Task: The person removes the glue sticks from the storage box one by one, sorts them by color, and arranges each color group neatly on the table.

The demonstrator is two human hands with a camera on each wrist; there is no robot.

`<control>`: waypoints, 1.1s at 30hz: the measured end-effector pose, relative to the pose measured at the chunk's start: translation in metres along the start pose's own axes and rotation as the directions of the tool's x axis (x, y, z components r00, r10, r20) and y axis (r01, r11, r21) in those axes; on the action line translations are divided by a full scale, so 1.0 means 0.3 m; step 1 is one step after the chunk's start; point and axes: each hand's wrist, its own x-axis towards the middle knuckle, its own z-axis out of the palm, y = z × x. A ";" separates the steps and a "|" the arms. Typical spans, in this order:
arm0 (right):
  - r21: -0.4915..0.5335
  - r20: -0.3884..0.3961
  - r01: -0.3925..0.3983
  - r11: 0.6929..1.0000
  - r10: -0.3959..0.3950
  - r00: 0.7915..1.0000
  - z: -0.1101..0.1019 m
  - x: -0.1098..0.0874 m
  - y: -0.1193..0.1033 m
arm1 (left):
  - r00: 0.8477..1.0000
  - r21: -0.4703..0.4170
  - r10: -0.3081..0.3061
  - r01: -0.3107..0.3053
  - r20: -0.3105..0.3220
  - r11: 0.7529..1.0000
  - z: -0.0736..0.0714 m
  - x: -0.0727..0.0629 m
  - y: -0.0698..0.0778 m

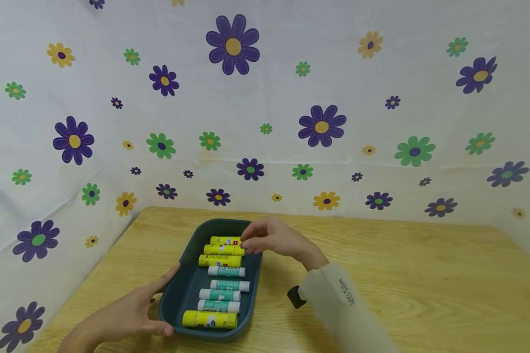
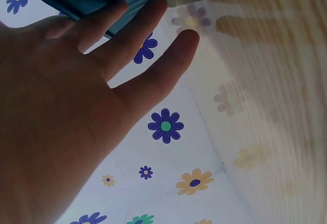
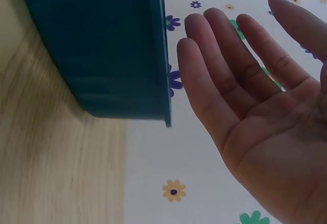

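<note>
- Right hand (image 1: 279,239), one: its fingers are loosely bent, and the right wrist view shows the palm turned up to the camera with nothing in it, so they are released. They hang at the tray's far right corner; whether a fingertip touches a stick I cannot tell.
- Left hand (image 1: 128,314), one: fingers spread and fairly straight, released too, with a fingertip at the tray's left rim and the thumb by the near left corner.
- Tray (image 1: 183,267), one, dark teal: between the two hands' fingers, holding eight sticks in a single column, all lying crosswise.
- Yellow sticks (image 1: 220,261), four: three lie side by side just left of the right fingers; the fourth is at the near end, well apart from the right fingers and just beyond the left thumb.
- White-and-teal sticks (image 1: 219,294), four: between the three yellow ones and the fourth, nearer the body than the right fingers and to the right of the left fingers.
- Sleeve (image 1: 335,294), one, pale and lettered: behind the right fingers, with one black piece (image 1: 296,297) at its cuff.
- Surface (image 1: 406,279), one, wood-grained: below all the fingers, under the tray.
- Sheet (image 1: 265,93), white with purple, green and yellow flowers: beyond the fingers, behind the surface.
</note>
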 end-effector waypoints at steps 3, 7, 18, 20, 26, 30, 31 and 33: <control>0.014 0.041 -0.017 1.000 0.016 0.999 0.016 0.026 0.013 | 1.000 0.010 0.007 -0.007 -0.001 1.000 -0.001 0.001 0.000; 0.021 0.087 -0.025 0.999 0.023 0.996 0.040 0.055 0.023 | 1.000 0.006 0.015 -0.015 0.001 1.000 -0.001 0.000 -0.003; -0.016 0.158 -0.074 0.997 0.076 0.985 0.093 0.094 0.011 | 0.999 -0.026 -0.030 0.030 0.011 0.999 -0.001 0.003 0.001; -0.026 0.170 -0.095 0.995 0.098 0.980 0.104 0.101 0.007 | 1.000 -0.027 -0.026 0.026 0.015 0.999 -0.002 0.002 0.003; -0.085 0.211 -0.147 0.985 0.162 0.964 0.126 0.122 0.012 | 1.000 -0.020 0.000 0.000 0.009 1.000 -0.004 0.001 0.010; -0.139 0.235 -0.164 0.977 0.193 0.953 0.143 0.130 0.016 | 1.000 -0.022 -0.001 0.002 0.010 1.000 -0.004 0.002 0.010; -0.157 0.239 -0.167 0.973 0.201 0.950 0.147 0.131 0.015 | 1.000 -0.023 -0.004 0.004 0.010 1.000 -0.004 0.001 0.010; -0.195 0.246 -0.167 0.966 0.213 0.946 0.155 0.134 0.014 | 1.000 -0.023 -0.004 0.005 0.012 1.000 -0.004 0.000 0.009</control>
